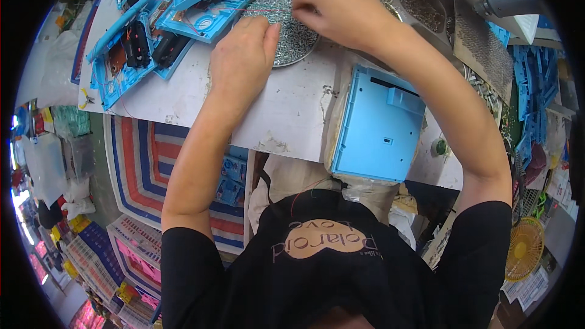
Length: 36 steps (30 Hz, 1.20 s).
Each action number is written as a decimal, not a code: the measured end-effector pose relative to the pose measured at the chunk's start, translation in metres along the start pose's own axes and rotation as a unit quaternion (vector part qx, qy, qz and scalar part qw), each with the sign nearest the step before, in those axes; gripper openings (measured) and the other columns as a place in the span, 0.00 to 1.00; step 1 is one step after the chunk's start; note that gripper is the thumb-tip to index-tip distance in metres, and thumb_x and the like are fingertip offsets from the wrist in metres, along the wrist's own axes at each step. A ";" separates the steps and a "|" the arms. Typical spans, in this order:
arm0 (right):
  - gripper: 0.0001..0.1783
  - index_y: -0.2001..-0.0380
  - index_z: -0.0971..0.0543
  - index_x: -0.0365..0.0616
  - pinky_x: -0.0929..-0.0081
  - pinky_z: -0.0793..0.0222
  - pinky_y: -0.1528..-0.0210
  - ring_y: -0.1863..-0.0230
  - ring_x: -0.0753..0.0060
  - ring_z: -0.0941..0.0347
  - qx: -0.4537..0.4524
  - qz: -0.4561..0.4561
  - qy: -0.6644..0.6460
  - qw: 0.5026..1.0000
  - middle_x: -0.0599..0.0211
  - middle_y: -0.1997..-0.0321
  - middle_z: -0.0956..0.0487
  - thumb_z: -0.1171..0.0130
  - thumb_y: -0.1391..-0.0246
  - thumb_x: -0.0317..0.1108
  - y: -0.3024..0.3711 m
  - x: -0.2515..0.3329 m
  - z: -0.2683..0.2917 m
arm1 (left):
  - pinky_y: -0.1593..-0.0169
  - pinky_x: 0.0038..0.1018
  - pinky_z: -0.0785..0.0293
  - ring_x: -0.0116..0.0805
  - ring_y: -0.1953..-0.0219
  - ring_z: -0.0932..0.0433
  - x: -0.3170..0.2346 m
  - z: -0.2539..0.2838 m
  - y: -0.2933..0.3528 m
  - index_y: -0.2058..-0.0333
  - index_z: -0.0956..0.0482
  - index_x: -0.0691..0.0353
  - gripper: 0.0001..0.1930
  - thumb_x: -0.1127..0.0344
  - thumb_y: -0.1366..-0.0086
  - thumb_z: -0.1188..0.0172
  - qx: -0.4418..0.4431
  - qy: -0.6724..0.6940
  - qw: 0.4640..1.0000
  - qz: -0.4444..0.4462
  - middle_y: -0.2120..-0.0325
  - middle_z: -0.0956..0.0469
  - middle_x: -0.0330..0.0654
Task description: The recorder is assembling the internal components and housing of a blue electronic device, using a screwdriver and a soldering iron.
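Note:
My left hand (244, 49) is closed, its fingers curled over the left rim of a round dish of small silver screws (294, 39). What it holds, if anything, is hidden. Above the dish, my right hand (334, 6) is closed in a pinch. A thin red wire (268, 10) runs across to its fingertips from an open blue plastic housing (198, 21) beside my left hand. Black parts and loose wires show inside several such housings, stacked at the far left of the table.
A flat blue plastic panel (381, 125) lies at the table's front edge, close to my body. More small metal parts (423, 9) fill trays at the far right. A grey cylindrical arm (509, 3) juts in there. A yellow fan (524, 248) stands lower right.

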State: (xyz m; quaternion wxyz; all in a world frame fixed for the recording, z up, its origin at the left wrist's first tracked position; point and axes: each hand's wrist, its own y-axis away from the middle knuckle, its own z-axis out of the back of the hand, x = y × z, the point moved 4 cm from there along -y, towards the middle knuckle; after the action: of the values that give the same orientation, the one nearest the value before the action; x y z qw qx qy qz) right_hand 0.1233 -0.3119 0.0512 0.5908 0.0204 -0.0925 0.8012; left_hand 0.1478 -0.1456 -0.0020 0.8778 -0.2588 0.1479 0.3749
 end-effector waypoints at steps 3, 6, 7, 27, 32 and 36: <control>0.08 0.67 0.16 0.44 0.61 0.30 0.55 0.58 0.59 0.27 -0.122 0.005 -0.085 0.989 0.71 0.65 0.18 0.37 0.45 0.36 0.045 -0.025 0.017 | 0.59 0.44 0.26 0.58 0.64 0.22 -0.035 -0.002 0.008 0.64 0.23 0.67 0.13 0.61 0.28 0.44 -0.008 0.118 0.992 -0.038 0.66 0.22 0.53; 0.07 0.69 0.17 0.41 0.62 0.29 0.55 0.57 0.58 0.26 -0.138 -0.041 -0.129 0.981 0.64 0.68 0.19 0.36 0.45 0.34 0.098 -0.031 0.036 | 0.66 0.33 0.29 0.40 0.72 0.25 -0.075 -0.008 0.024 0.64 0.21 0.67 0.07 0.67 0.32 0.39 0.088 0.270 0.958 -0.037 0.70 0.22 0.47; 0.07 0.67 0.16 0.40 0.63 0.29 0.56 0.58 0.59 0.26 -0.134 -0.059 -0.147 0.978 0.64 0.67 0.18 0.35 0.45 0.32 0.117 -0.032 0.041 | 0.68 0.30 0.30 0.36 0.74 0.26 -0.083 -0.008 0.026 0.65 0.21 0.67 0.06 0.69 0.33 0.37 0.131 0.318 0.939 -0.018 0.70 0.22 0.45; 0.03 0.75 0.15 0.44 0.63 0.30 0.52 0.58 0.60 0.26 0.006 -0.072 0.000 0.997 0.68 0.72 0.19 0.35 0.53 0.30 0.187 -0.037 0.043 | 0.67 0.20 0.28 0.25 0.69 0.22 -0.097 -0.021 0.035 0.62 0.12 0.65 0.08 0.76 0.41 0.30 0.116 0.322 0.939 0.031 0.67 0.17 0.41; 0.04 0.77 0.15 0.44 0.63 0.29 0.53 0.59 0.60 0.26 0.082 -0.042 0.113 0.989 0.67 0.74 0.20 0.38 0.54 0.30 0.175 -0.026 0.046 | 0.67 0.19 0.27 0.24 0.68 0.21 -0.098 -0.021 0.037 0.62 0.12 0.66 0.07 0.76 0.40 0.31 0.123 0.315 0.940 0.040 0.65 0.18 0.41; 0.04 0.74 0.14 0.41 0.64 0.28 0.56 0.61 0.61 0.25 0.043 -0.087 0.027 0.995 0.66 0.73 0.19 0.36 0.53 0.29 0.183 -0.034 0.048 | 0.73 0.21 0.29 0.25 0.77 0.26 -0.096 -0.026 0.040 0.63 0.12 0.64 0.07 0.74 0.42 0.30 0.074 0.336 0.939 0.016 0.67 0.18 0.41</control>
State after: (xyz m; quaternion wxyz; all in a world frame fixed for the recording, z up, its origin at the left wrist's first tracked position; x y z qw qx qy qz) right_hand -0.0442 -0.4041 0.0703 0.6592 0.0323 -0.0397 0.7502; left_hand 0.0522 -0.1926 0.0066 0.7875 -0.3018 0.4657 0.2681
